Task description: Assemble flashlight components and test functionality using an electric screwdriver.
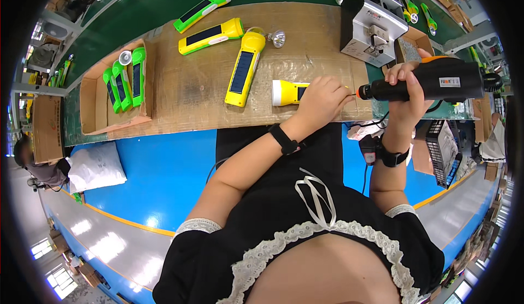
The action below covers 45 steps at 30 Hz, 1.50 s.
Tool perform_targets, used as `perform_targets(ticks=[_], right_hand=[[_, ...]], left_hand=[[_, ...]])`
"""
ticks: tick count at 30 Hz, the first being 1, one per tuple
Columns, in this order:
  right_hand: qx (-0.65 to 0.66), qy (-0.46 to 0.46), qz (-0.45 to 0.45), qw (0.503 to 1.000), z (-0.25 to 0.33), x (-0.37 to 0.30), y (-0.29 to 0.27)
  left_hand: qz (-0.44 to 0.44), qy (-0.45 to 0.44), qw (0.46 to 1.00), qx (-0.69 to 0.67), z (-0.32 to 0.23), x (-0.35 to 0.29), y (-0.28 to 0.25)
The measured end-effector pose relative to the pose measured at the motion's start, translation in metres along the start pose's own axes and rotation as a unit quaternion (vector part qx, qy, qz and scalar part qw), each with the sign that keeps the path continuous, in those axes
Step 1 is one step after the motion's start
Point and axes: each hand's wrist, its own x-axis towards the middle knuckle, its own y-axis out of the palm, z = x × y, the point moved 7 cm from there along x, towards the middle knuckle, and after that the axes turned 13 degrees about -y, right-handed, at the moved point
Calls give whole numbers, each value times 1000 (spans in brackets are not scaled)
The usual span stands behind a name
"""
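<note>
My left hand (324, 101) is closed over a yellow flashlight (287, 93) that lies on the cardboard with its white head to the left. Much of the flashlight's body is hidden under the hand. My right hand (406, 83) grips a black electric screwdriver (445, 81), held level and pointing left. Its bit ends close by my left fingertips, at the flashlight's tail end; I cannot tell whether it touches a screw. Left of my hands lies another yellow flashlight (244, 73) with a solar panel, its lamp reflector (278, 38) hanging out on wires.
A third yellow flashlight (210, 36) and a green flashlight (202, 10) lie farther back. An open cardboard box (87, 104) at left holds green flashlights. A silver-and-black metal device (364, 31) stands behind my right hand, beside a parts box (417, 39). A black crate (443, 154) is below right.
</note>
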Motion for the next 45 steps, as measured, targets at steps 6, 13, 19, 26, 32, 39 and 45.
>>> perform_targets(ticks=[6, 13, 19, 26, 32, 39, 45], right_hand=[[2, -20, -10, 1000, 5, -1, 0], [-19, -36, -5, 999, 10, -2, -14], [-10, -4, -13, 1000, -6, -21, -10], [-64, 18, 14, 998, -12, -29, -7], [-40, -3, -21, 999, -10, -26, -8], [-69, -16, -35, 997, -2, -29, -16], [-117, 0, -29, 993, -4, -32, -19]], left_hand=[[-32, -1, 999, -29, -4, 4, -14], [-116, -127, 969, 175, 26, -5, -104], [-75, -208, 931, 291, 54, -29, -136], [-31, -180, 943, 279, 49, -30, -123], [108, -75, 976, 175, 44, -18, -97], [71, -158, 984, -34, 21, -6, -114], [-35, -246, 938, -242, 35, -19, -138]])
